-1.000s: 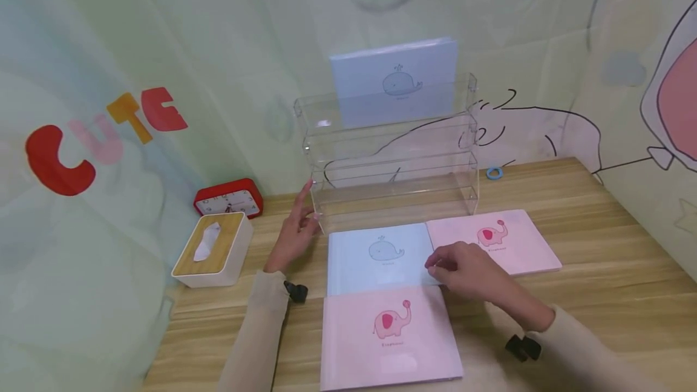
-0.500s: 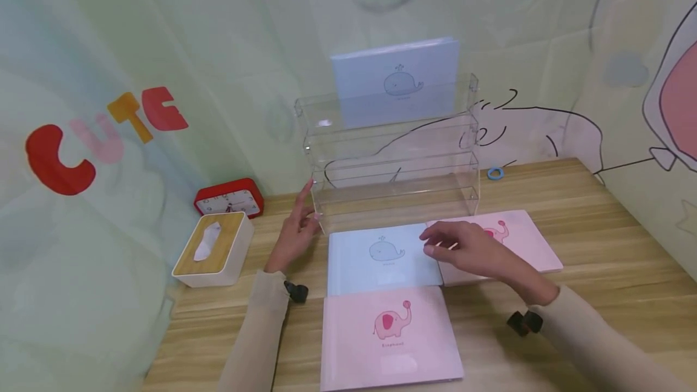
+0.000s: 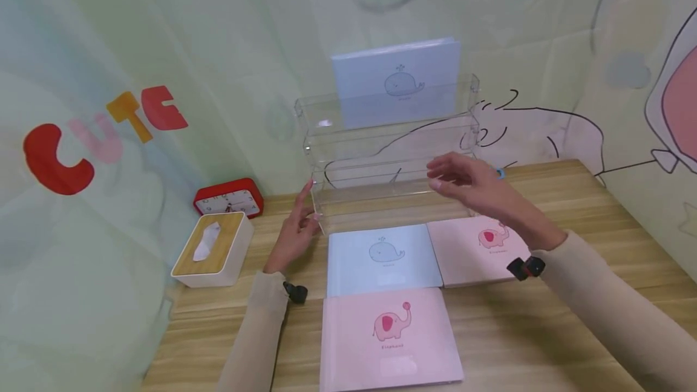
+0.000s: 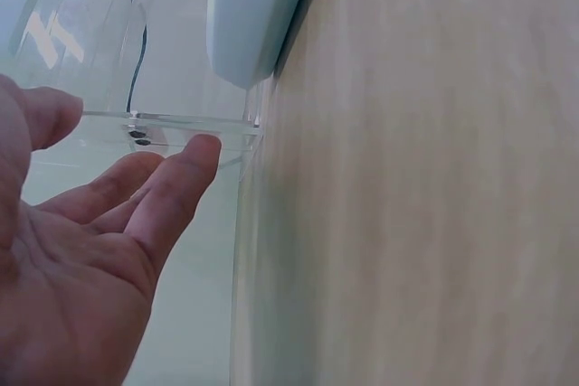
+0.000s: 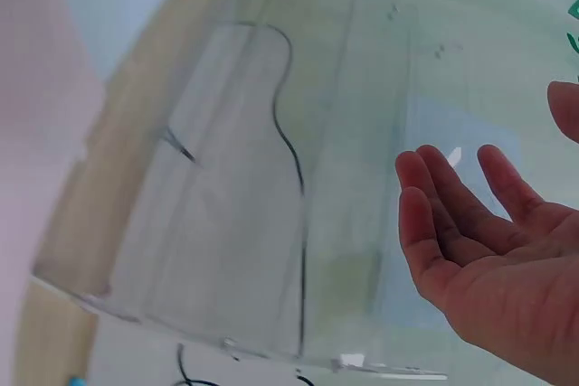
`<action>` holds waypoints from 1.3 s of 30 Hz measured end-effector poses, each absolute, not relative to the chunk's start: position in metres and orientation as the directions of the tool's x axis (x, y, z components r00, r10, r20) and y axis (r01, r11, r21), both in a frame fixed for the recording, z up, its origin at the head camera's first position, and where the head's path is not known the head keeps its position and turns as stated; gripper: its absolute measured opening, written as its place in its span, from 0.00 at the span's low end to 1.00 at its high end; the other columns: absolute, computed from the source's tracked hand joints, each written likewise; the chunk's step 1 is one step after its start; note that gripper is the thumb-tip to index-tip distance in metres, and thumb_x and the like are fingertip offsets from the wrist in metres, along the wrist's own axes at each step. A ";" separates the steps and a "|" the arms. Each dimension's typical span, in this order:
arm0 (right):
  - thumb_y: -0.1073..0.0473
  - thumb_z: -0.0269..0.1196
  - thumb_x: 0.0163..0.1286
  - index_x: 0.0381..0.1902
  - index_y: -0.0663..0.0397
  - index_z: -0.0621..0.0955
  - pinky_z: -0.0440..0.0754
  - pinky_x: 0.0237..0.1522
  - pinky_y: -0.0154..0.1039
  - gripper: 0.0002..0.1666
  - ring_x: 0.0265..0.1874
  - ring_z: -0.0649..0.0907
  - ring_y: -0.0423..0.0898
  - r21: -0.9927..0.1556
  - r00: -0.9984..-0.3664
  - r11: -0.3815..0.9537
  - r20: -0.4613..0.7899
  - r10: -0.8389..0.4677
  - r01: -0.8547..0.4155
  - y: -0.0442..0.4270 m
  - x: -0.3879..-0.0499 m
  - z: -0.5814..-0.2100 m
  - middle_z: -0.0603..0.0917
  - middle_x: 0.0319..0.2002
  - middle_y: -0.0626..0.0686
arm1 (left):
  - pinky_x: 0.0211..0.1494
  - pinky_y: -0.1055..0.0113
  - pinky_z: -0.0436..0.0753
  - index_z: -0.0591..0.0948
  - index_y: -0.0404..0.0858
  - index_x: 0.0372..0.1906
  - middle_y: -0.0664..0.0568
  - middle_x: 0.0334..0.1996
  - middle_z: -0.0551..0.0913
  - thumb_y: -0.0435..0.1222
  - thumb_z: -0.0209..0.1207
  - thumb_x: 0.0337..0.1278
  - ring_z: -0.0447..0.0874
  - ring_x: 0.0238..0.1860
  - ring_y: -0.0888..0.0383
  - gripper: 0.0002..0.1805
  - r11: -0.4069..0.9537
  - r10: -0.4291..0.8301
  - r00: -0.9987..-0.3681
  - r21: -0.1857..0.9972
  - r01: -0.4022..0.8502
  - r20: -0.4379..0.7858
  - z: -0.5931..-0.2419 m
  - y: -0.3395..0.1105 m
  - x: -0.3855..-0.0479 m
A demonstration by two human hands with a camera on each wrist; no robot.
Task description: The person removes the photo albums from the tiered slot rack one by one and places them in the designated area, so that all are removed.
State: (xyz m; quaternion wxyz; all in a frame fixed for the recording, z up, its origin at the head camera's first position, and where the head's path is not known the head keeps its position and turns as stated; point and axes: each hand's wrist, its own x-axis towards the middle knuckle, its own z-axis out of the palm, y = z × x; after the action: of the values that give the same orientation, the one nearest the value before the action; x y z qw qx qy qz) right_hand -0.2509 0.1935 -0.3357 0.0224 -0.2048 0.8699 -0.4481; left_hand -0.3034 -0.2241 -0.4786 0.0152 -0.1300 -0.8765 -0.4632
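A clear acrylic tiered rack point(image 3: 376, 189) stands at the back of the table. My left hand point(image 3: 294, 235) is at its left side, index finger stretched up along the edge; in the left wrist view the fingers point(image 4: 176, 192) lie against the clear side panel. My right hand point(image 3: 476, 189) hangs in front of the rack's right half, fingers loosely bent and holding nothing. A light blue whale book point(image 3: 394, 77) stands in the top tier. Before the rack lie another blue whale book point(image 3: 383, 262), a pink elephant book point(image 3: 392, 340) and, at right, a second pink elephant book point(image 3: 479, 253).
To the left are a white tissue box point(image 3: 212, 250) with a wooden lid and a red clock point(image 3: 229, 198) behind it. A blue ring point(image 3: 501, 173) lies right of the rack, partly behind my right hand. A printed curtain point(image 3: 261, 29) hangs behind the table.
My right hand has risen from over the flat books, up and away, to the front of the rack. The left hand keeps its place, and the books have not moved.
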 end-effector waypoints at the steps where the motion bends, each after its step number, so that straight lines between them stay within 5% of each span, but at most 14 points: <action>1: 0.49 0.62 0.83 0.73 0.52 0.76 0.83 0.70 0.55 0.27 0.67 0.84 0.56 -0.790 -0.920 0.515 0.152 -0.361 -0.332 0.195 -0.254 -0.329 0.83 0.68 0.59 | 0.67 0.35 0.85 0.43 0.85 0.82 0.32 0.74 0.75 0.39 0.51 0.85 0.88 0.63 0.34 0.44 0.538 0.215 -0.966 0.808 0.241 0.145 -0.479 -0.224 -0.303; 7: 0.49 0.62 0.82 0.73 0.50 0.76 0.82 0.72 0.54 0.27 0.67 0.83 0.55 -0.790 -0.931 0.510 0.208 -0.301 -0.341 0.197 -0.275 -0.298 0.83 0.69 0.58 | 0.67 0.34 0.85 0.43 0.85 0.82 0.33 0.75 0.76 0.40 0.51 0.85 0.88 0.63 0.35 0.44 0.533 0.216 -0.967 0.813 0.235 0.138 -0.478 -0.224 -0.303; 15: 0.45 0.61 0.82 0.72 0.53 0.76 0.78 0.56 0.25 0.29 0.64 0.84 0.53 -0.764 -0.924 0.522 0.278 -0.264 -0.379 0.199 -0.301 -0.278 0.84 0.66 0.58 | 0.67 0.36 0.85 0.42 0.85 0.82 0.33 0.75 0.76 0.39 0.51 0.85 0.88 0.62 0.36 0.45 0.543 0.210 -0.969 0.808 0.228 0.133 -0.477 -0.221 -0.306; 25: 0.44 0.61 0.82 0.72 0.51 0.76 0.78 0.58 0.35 0.29 0.58 0.83 0.43 -0.827 -0.950 0.473 0.302 -0.083 -0.304 0.211 -0.333 -0.262 0.83 0.68 0.58 | 0.67 0.36 0.85 0.42 0.85 0.82 0.33 0.74 0.76 0.39 0.50 0.85 0.89 0.61 0.37 0.45 0.549 0.197 -0.974 0.811 0.202 0.110 -0.477 -0.222 -0.302; 39: 0.44 0.59 0.81 0.79 0.37 0.71 0.77 0.70 0.44 0.32 0.74 0.74 0.47 -0.810 -0.942 0.532 0.330 0.066 -0.247 0.222 -0.368 -0.222 0.72 0.81 0.50 | 0.64 0.37 0.87 0.44 0.80 0.84 0.31 0.71 0.79 0.39 0.52 0.85 0.92 0.57 0.38 0.44 0.526 0.242 -0.956 0.806 0.271 0.164 -0.479 -0.221 -0.301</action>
State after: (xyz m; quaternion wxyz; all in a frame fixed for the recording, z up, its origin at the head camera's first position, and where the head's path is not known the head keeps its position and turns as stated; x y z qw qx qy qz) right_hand -0.3677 0.2215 -0.2218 -0.1627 -0.0525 0.8598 -0.4811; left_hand -0.3008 -0.2207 -0.4791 0.0161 -0.1469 -0.8734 -0.4640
